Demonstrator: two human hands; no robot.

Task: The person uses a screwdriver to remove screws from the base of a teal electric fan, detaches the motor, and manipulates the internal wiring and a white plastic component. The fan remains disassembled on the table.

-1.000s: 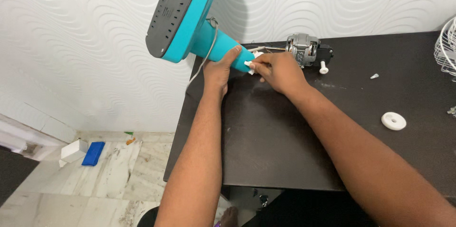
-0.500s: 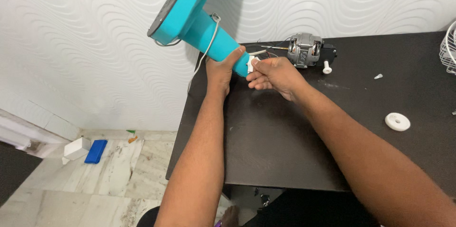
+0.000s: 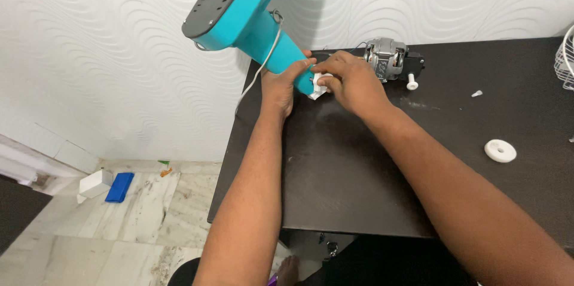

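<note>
A teal fan stand (image 3: 248,14) with a dark grey underside is tilted up over the table's far left corner, its neck pointing down toward my hands. My left hand (image 3: 284,85) grips the teal neck. My right hand (image 3: 353,79) pinches a small white part (image 3: 318,87) at the neck's lower end. A white cord (image 3: 263,64) runs along the neck and down past my left wrist. Just behind my right hand lies a small metal fan motor (image 3: 385,55) with wires.
The black table (image 3: 359,166) stands against a white wavy wall. On it lie a white screw knob (image 3: 412,81), a white round disc (image 3: 500,150), a tiny white bit (image 3: 476,93) and a white wire grille (image 3: 565,58) at the right edge. A blue object (image 3: 119,186) lies on the marble floor.
The teal stand has swung, its base turning so the dark underside faces more to the left. Both hands stay at the neck's end.
</note>
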